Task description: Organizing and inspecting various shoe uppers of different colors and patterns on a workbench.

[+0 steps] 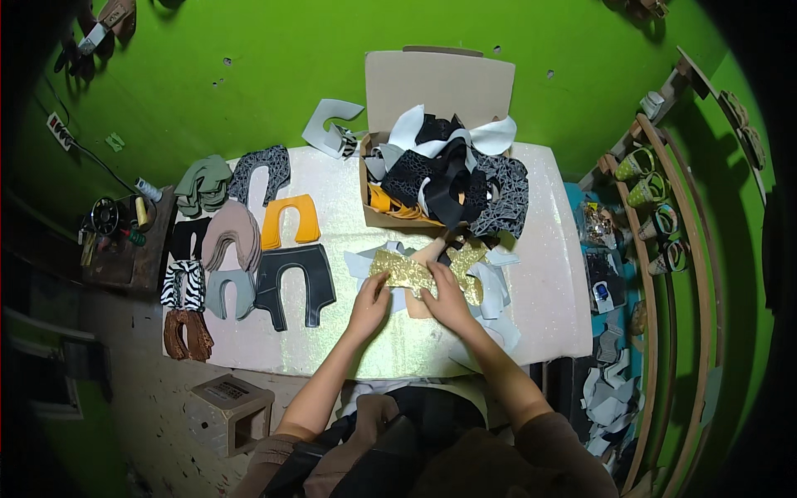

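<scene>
A gold glittery cut piece of material [402,267] is held between my hands over a loose pile of scraps. My left hand [371,304] grips its left end, with fingers curled at the edge. At the other end, my right hand [447,300] pinches the piece near its lower right part. More gold glittery material [470,259] lies just beyond my right hand. Under and around the gold pieces are pale grey-white scraps [496,286] and a tan one [418,305], partly covered.
An open cardboard box [398,221] heaped with black, white and patterned scraps stands behind the pile. Stacks of U-shaped pieces, including orange [288,234], black [274,290] and pink [230,232], lie at the left. A wooden rack [643,290] holds sandals at the right.
</scene>
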Action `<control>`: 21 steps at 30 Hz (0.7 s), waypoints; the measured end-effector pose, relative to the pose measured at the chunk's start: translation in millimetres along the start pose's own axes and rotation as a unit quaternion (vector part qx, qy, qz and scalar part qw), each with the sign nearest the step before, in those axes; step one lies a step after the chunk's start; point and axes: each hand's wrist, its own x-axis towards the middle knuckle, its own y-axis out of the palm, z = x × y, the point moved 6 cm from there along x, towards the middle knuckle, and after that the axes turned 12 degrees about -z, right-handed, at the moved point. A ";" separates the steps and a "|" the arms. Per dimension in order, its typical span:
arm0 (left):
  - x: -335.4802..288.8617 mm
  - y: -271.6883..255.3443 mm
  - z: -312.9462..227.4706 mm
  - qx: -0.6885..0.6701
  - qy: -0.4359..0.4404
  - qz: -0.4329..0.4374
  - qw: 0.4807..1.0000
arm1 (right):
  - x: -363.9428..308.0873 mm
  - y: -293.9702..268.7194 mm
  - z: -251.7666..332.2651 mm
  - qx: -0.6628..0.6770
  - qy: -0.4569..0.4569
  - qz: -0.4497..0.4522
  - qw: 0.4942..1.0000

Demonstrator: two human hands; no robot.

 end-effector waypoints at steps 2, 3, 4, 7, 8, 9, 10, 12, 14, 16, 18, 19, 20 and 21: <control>-0.4 3.7 -7.0 0.044 0.056 -0.016 0.997 | 8.7 9.1 -2.9 -0.014 -0.011 0.021 1.000; -0.8 3.5 -7.4 0.045 0.057 -0.018 0.997 | 12.3 10.9 -2.2 -0.012 -0.012 0.020 1.000; -1.4 2.4 -9.7 0.077 0.075 -0.016 0.994 | 14.7 18.2 -4.6 -0.042 0.016 0.060 0.997; -7.7 0.2 -13.1 0.145 0.121 -0.021 0.982 | 15.6 23.4 -6.4 -0.039 0.047 0.054 0.997; -8.8 -1.6 -20.8 0.182 0.146 -0.025 0.972 | 17.0 25.2 -4.5 -0.008 0.056 0.098 0.994; -8.7 -3.4 -26.9 0.184 0.148 -0.030 0.971 | 18.2 27.9 -1.5 0.022 0.065 0.142 0.987; -11.7 -2.2 -35.6 0.239 0.183 -0.028 0.953 | 20.9 20.7 7.9 0.048 0.017 0.108 0.993; -20.5 -0.9 -63.4 0.316 0.243 -0.036 0.916 | 23.5 11.5 22.5 0.065 -0.039 0.114 0.991; -18.1 -4.0 -80.5 0.327 0.269 -0.054 0.904 | 26.3 -0.5 44.9 0.099 -0.099 0.132 0.981; -11.9 -10.0 -87.3 0.334 0.324 -0.089 0.881 | 30.1 -11.7 61.8 0.091 -0.115 0.118 0.982; -4.2 -11.9 -93.2 0.339 0.297 -0.071 0.890 | 36.8 -23.5 67.3 0.064 -0.108 0.092 0.988; -1.5 -11.6 -94.7 0.343 0.271 -0.050 0.898 | 39.7 -25.3 67.1 0.064 -0.109 0.094 0.988; -6.5 -12.7 -110.6 0.337 0.353 -0.108 0.866 | 43.6 -32.0 66.7 0.094 -0.108 0.067 0.988; -8.1 -10.1 -116.7 0.337 0.353 -0.107 0.866 | 47.5 -38.5 65.6 0.122 -0.106 0.039 0.986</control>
